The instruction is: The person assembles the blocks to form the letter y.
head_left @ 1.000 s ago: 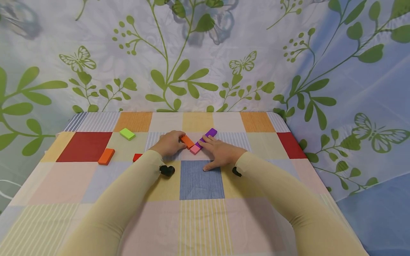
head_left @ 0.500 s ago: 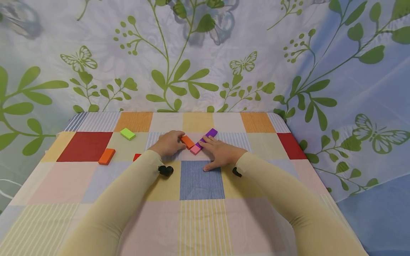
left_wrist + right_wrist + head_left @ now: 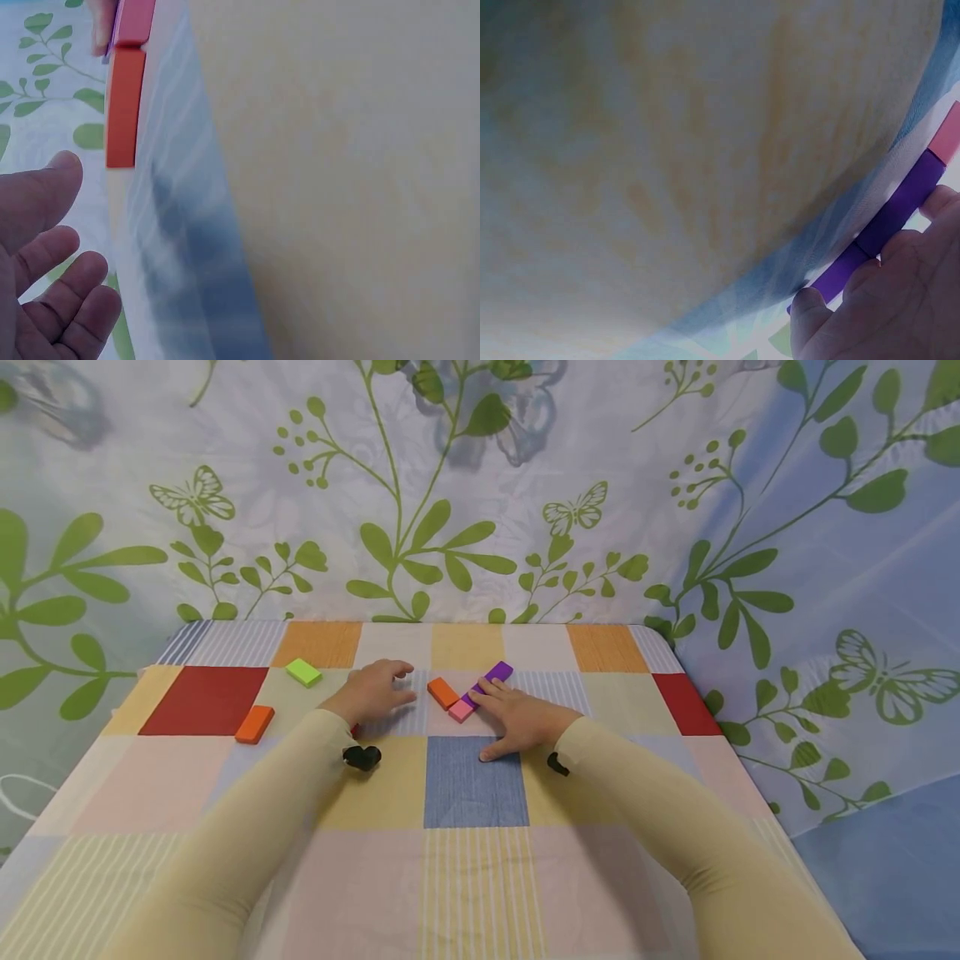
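Several toy blocks form a V on the tablecloth. A pink block (image 3: 461,711) lies at the near corner, and an orange block (image 3: 443,693) runs from it to the far left. Toward the far right, two purple blocks (image 3: 496,674) continue from the pink one, end to end in the right wrist view. My right hand (image 3: 525,721) spreads its fingers over them, fingertips (image 3: 808,300) along the purple blocks' side. My left hand (image 3: 371,689) is left of the orange block, apart from it, with relaxed fingers and nothing between them (image 3: 56,262).
A lime green block (image 3: 303,672) and a second orange block (image 3: 255,724) lie on the left of the patchwork tablecloth (image 3: 472,893). A red block (image 3: 355,729) is mostly hidden under my left wrist. A leaf-patterned curtain (image 3: 480,510) hangs behind the table.
My left hand has let go of the orange block at the V and moved left, its fingers loosening. The right hand and the V of blocks stay in place.
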`<action>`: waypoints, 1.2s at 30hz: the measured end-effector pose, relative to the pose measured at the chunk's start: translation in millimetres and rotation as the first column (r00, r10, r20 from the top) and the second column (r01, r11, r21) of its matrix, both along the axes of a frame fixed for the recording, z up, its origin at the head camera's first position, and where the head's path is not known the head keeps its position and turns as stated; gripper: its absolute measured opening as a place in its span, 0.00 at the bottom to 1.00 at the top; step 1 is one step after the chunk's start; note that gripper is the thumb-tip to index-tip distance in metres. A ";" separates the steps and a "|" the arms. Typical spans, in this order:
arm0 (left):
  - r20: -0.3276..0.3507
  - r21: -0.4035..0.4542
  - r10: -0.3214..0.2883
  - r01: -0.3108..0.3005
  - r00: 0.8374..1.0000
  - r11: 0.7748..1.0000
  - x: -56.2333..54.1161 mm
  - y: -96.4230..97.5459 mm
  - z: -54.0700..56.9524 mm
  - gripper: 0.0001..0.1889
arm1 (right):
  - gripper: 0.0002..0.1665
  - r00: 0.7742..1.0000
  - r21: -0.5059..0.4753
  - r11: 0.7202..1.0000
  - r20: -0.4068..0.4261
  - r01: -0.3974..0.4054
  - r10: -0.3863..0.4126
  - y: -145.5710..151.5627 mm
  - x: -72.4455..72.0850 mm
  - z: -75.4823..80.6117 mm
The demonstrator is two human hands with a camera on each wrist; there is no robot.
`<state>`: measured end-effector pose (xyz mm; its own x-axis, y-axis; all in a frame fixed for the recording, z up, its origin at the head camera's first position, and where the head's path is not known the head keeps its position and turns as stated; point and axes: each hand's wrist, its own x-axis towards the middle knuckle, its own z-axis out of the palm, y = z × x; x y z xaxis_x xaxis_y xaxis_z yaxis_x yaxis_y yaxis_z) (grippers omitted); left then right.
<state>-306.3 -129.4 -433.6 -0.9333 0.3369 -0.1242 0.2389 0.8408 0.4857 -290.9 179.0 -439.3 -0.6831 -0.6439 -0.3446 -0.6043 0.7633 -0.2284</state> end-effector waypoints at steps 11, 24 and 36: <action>0.000 -0.034 -0.002 0.002 1.000 0.999 20.9 -44.8 8.2 0.32 | 0.70 1.000 -0.004 1.000 0.000 0.006 -0.006 -1.2 -0.4 -1.8; 0.097 -0.028 0.031 -0.029 0.995 0.999 53.5 -88.4 9.2 0.35 | 0.69 1.000 0.012 1.000 -0.003 0.006 -0.006 -1.9 -0.1 0.4; 0.150 -0.078 0.103 -0.092 0.983 0.993 68.8 -100.6 3.2 0.33 | 0.70 1.000 0.024 0.999 0.002 0.026 -0.026 -2.7 -1.1 -1.5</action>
